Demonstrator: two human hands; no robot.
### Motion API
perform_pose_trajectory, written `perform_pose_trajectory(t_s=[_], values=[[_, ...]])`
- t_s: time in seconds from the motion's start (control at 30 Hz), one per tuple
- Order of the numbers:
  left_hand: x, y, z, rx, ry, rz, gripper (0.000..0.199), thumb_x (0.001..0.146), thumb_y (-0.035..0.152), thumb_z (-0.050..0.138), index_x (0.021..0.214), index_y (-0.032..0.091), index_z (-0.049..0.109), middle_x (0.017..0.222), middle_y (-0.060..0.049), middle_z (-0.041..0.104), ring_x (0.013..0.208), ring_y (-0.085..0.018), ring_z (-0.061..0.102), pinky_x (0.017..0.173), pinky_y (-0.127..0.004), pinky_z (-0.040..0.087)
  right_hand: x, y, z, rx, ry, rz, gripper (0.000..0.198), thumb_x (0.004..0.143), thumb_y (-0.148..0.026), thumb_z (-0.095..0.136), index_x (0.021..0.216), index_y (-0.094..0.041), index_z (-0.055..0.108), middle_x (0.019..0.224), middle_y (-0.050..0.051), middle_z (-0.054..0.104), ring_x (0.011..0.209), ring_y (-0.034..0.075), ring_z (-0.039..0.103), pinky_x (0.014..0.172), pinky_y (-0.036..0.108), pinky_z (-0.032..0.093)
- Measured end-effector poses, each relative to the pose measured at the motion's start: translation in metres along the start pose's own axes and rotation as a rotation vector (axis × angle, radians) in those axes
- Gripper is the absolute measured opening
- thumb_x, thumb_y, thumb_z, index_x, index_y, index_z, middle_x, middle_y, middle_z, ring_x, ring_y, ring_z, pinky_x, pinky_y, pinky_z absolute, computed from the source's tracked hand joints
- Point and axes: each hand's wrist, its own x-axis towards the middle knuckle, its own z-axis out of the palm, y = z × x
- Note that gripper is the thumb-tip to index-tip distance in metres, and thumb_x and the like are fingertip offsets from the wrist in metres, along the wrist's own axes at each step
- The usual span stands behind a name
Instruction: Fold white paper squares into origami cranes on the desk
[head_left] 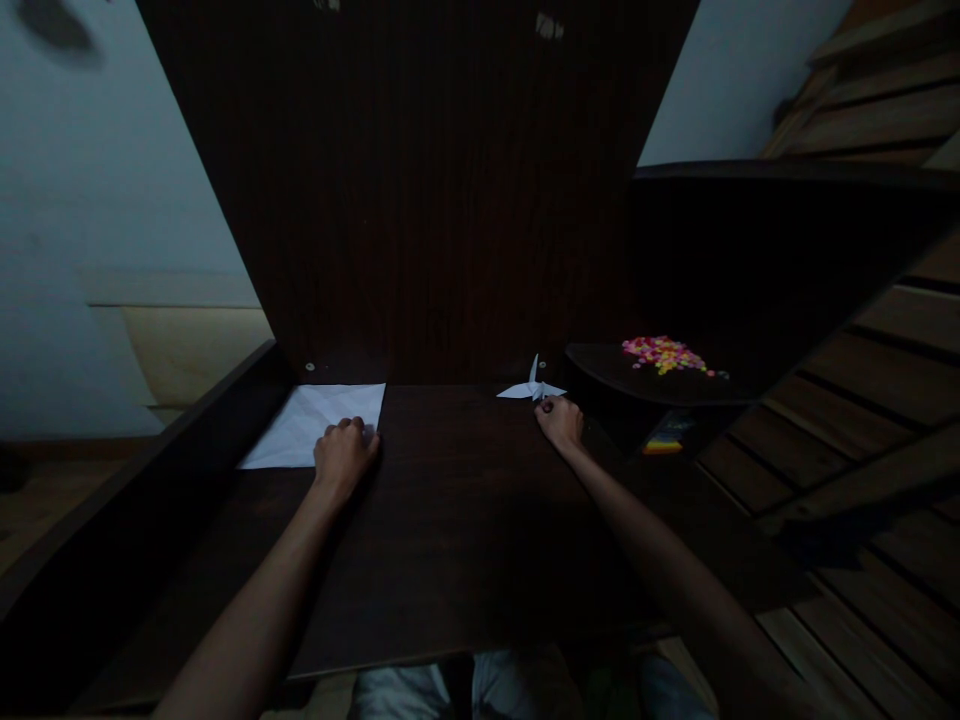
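A creased white sheet of paper (300, 425) lies flat at the left of the dark wooden desk (442, 560). My left hand (345, 455) rests on its lower right corner, fingers curled under. Whether they grip anything there is hidden. Near the back edge of the desk, toward the right, stands a white origami crane (534, 388) with its wings spread and one point sticking up. My right hand (561, 418) is closed at the crane's near right side, thumb and fingers pinched on it.
A heap of small pink, red and yellow pieces (666, 354) lies on a rounded side shelf (600, 362) at the right. Beneath it is a yellow-edged item (664, 446). A tall wooden back panel (420, 200) rises behind the desk, and a raised side board (150, 450) bounds the left.
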Motion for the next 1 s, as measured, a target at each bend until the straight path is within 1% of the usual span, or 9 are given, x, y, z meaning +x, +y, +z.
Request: perform_pose_trajectory(t_s=[0.1,0.23,0.37,0.5,0.6,0.77,1.0], values=[[0.001,0.0,0.0,0.007,-0.015,-0.01,0.041,0.087,0.04,0.04,0.097,0.01,0.066,0.094,-0.021,0.069,0.09,-0.035,0.064,0.069,-0.038,0.049,-0.007,0.002,-0.001,-0.005,-0.006,-0.046,0.02,0.08,-0.022,0.055,0.087,-0.017,0.072,0.098,0.01,0.07,0.084,0.019,0.066,0.069,0.023,0.044],[0.002,0.0,0.0,0.023,-0.049,-0.034,0.043,0.086,0.04,0.039,0.097,0.009,0.067,0.09,-0.021,0.069,0.089,-0.034,0.065,0.07,-0.038,0.049,-0.014,0.005,-0.003,-0.011,-0.021,-0.087,0.021,0.081,-0.023,0.054,0.086,-0.016,0.073,0.099,0.01,0.07,0.088,0.019,0.065,0.073,0.023,0.045],[0.002,0.002,-0.003,0.025,-0.069,-0.048,0.046,0.087,0.04,0.037,0.095,0.009,0.069,0.09,-0.021,0.069,0.088,-0.034,0.065,0.07,-0.037,0.048,-0.015,0.006,-0.003,-0.002,-0.037,-0.115,0.027,0.082,-0.024,0.052,0.099,-0.019,0.072,0.108,0.008,0.068,0.094,0.019,0.064,0.078,0.024,0.046],[0.001,0.004,-0.007,0.018,-0.077,-0.053,0.046,0.086,0.04,0.037,0.094,0.009,0.07,0.09,-0.021,0.07,0.087,-0.034,0.065,0.07,-0.037,0.048,-0.013,0.004,-0.002,-0.001,-0.053,-0.108,0.032,0.083,-0.027,0.052,0.11,-0.022,0.069,0.115,0.008,0.066,0.1,0.021,0.063,0.081,0.027,0.047],[0.0,0.004,-0.008,0.018,-0.073,-0.055,0.047,0.086,0.04,0.038,0.094,0.008,0.071,0.089,-0.021,0.07,0.087,-0.033,0.065,0.07,-0.037,0.048,-0.01,0.003,0.0,-0.005,-0.066,-0.095,0.033,0.082,-0.028,0.053,0.11,-0.023,0.069,0.118,0.008,0.064,0.101,0.023,0.063,0.082,0.029,0.048],[0.002,0.003,-0.006,0.019,-0.073,-0.048,0.047,0.086,0.04,0.037,0.094,0.008,0.071,0.088,-0.022,0.069,0.087,-0.033,0.065,0.07,-0.037,0.048,-0.006,0.002,0.003,-0.01,-0.086,-0.079,0.034,0.083,-0.029,0.051,0.112,-0.021,0.068,0.121,0.008,0.063,0.104,0.024,0.062,0.085,0.031,0.047],[0.002,0.003,-0.006,0.024,-0.07,-0.052,0.047,0.086,0.04,0.037,0.094,0.009,0.071,0.089,-0.021,0.069,0.087,-0.034,0.065,0.07,-0.037,0.048,-0.005,-0.001,0.001,-0.012,-0.112,-0.065,0.036,0.084,-0.03,0.049,0.114,-0.021,0.068,0.123,0.01,0.061,0.105,0.025,0.061,0.085,0.032,0.047]])
